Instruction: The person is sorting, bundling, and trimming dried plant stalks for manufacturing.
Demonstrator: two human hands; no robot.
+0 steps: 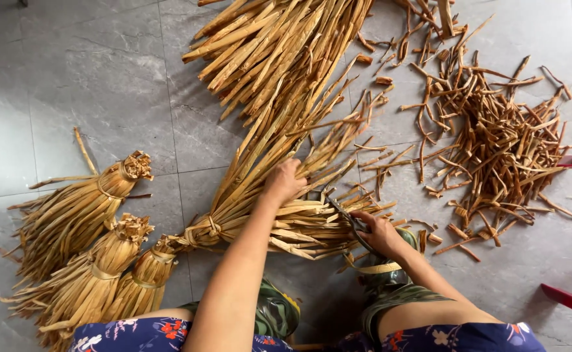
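Left hand (285, 181) gripping leaf bundle (260, 208) on floor (71, 78). Right hand (378, 233) closed on scissors (346, 221), blades seemingly among leaves. Tied bundles (97, 261) left, trimmings (501, 150) right.

Dry, fibrous, matt straw-coloured leaf bundles (279, 215) lie on a smooth, faintly glossy grey stone-tile floor (71, 78), beside dark metal scissors (344, 218).

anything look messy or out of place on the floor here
Yes: cut-off strips lie scattered loose over the grey tiled floor on the right, unlike the tied bundles stacked at left. The left hand presses a bundle that fans out unevenly; the right hand holds scissors.
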